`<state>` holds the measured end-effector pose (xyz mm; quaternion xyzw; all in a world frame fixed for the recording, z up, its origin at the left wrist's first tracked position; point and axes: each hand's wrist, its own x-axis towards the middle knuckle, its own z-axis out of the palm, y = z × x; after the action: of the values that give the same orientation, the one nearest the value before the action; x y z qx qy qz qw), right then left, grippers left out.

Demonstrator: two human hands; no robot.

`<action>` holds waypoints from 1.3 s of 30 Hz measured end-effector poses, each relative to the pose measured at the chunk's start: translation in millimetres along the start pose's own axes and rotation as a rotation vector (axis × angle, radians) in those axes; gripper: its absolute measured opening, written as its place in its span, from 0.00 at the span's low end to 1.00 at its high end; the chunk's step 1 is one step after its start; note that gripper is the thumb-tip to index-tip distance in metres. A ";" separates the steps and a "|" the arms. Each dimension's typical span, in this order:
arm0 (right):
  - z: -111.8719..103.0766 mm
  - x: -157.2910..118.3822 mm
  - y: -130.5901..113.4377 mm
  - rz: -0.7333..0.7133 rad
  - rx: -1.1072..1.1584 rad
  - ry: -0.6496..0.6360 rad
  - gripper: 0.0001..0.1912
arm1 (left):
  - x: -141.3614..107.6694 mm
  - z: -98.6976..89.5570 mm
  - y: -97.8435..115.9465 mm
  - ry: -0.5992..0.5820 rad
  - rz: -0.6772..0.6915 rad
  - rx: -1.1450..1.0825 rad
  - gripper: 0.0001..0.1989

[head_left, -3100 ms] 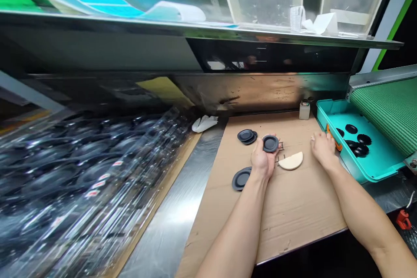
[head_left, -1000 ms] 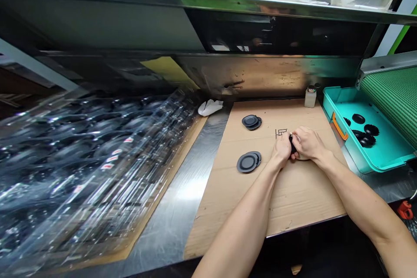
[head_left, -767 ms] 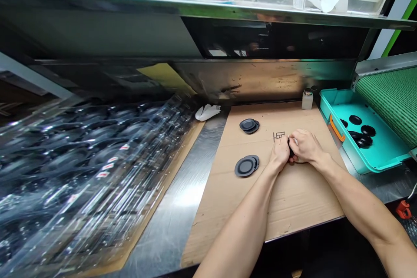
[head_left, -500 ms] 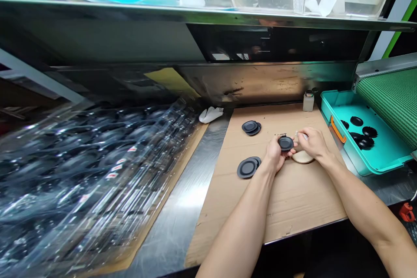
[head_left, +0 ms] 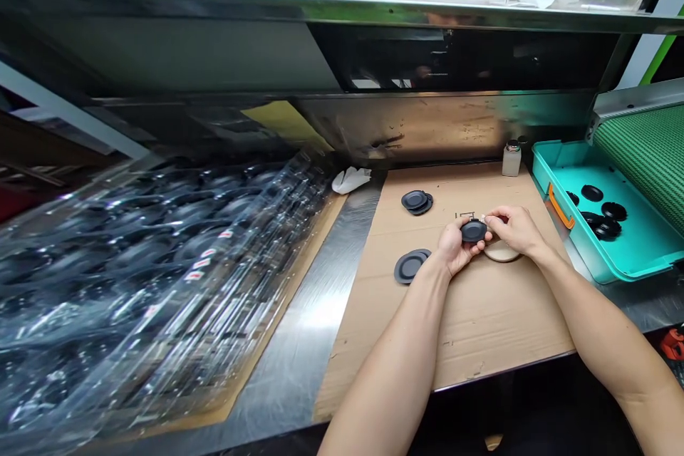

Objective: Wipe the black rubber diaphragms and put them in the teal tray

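My left hand [head_left: 453, 248] holds a round black disc-shaped part [head_left: 473, 231] up off the cardboard, its fingers wrapped around the edge. Thumb and fingers of my right hand [head_left: 516, 229] are pinched together at the disc's upper right edge. A tiny pale bit shows at those fingertips, too small to name. Below the right hand lies a flat cream-coloured round piece [head_left: 502, 252], partly covered by it. To the left, a pair of black discs [head_left: 410, 267] overlap on the cardboard sheet [head_left: 385, 342]; farther back is another small stack of black discs [head_left: 415, 201].
Stacked clear plastic trays [head_left: 160, 278] with black parts fill the left side. A teal bin [head_left: 598, 267] with several black parts stands right, beside a green conveyor belt [head_left: 646, 149]. A small bottle [head_left: 511, 159] and crumpled white paper [head_left: 351, 179] sit at the back.
The view has shifted slightly. My right fingertips have moved in closer to the disc's edge, and the disc, still in my left hand, is tilted a little flatter.
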<state>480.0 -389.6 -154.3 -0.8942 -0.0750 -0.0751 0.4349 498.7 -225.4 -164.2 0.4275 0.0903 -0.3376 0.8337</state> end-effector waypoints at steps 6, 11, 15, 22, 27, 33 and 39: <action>-2.9 1.1 3.0 -0.005 -0.059 -0.084 0.11 | -4.8 1.8 -3.3 -0.100 -0.029 0.173 0.17; -10.8 6.6 16.3 0.004 -0.184 0.082 0.11 | -3.9 2.1 -4.4 -0.057 -0.009 0.071 0.18; -29.7 6.1 24.7 0.047 -0.452 0.246 0.15 | -1.0 -2.0 -2.8 -0.048 0.067 -0.110 0.20; -48.3 -15.6 -5.0 -0.085 -0.534 -0.477 0.26 | 4.9 -14.7 5.0 -0.047 0.201 -0.396 0.21; -45.4 -14.3 -7.5 -0.020 -0.552 -0.432 0.22 | 6.8 -16.6 6.4 -0.023 0.244 -0.449 0.20; -24.2 -6.5 -13.1 0.068 -0.354 -0.005 0.23 | 11.1 -2.6 -4.1 0.033 0.271 -0.330 0.18; 29.7 -24.9 -30.3 -0.024 -0.412 -0.020 0.20 | 10.5 6.8 -16.1 -0.037 0.228 -0.310 0.21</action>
<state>451.7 -349.4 -154.2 -0.9640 -0.0732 -0.0852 0.2409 495.4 -242.3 -175.0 0.2950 0.0771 -0.2306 0.9240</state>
